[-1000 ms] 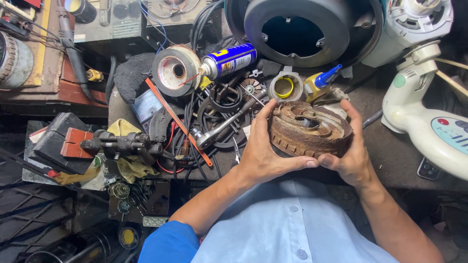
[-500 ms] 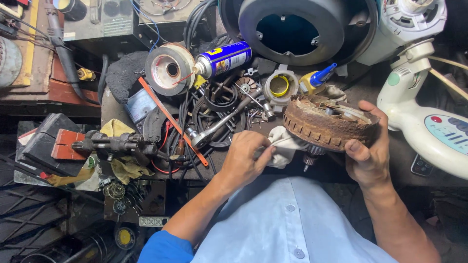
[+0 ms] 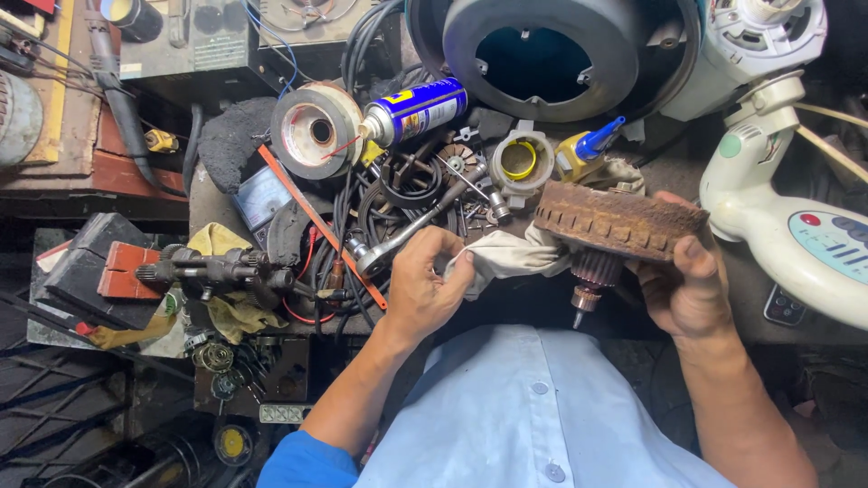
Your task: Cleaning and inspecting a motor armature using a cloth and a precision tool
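Right hand clamps the rusty, round ribbed metal rotor tilted above the table's near edge, brown shaft pointing down and exposed, while left hand pinches a dirty white rag beside it, seemingly for wiping.

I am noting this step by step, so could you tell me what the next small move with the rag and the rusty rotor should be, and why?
Probably bring the rag up against the rusty rotor and wipe it. The right hand holds the rotor on edge by its rim, shaft pointing down, while the left hand pinches one end of the rag, whose other end lies under the rotor.
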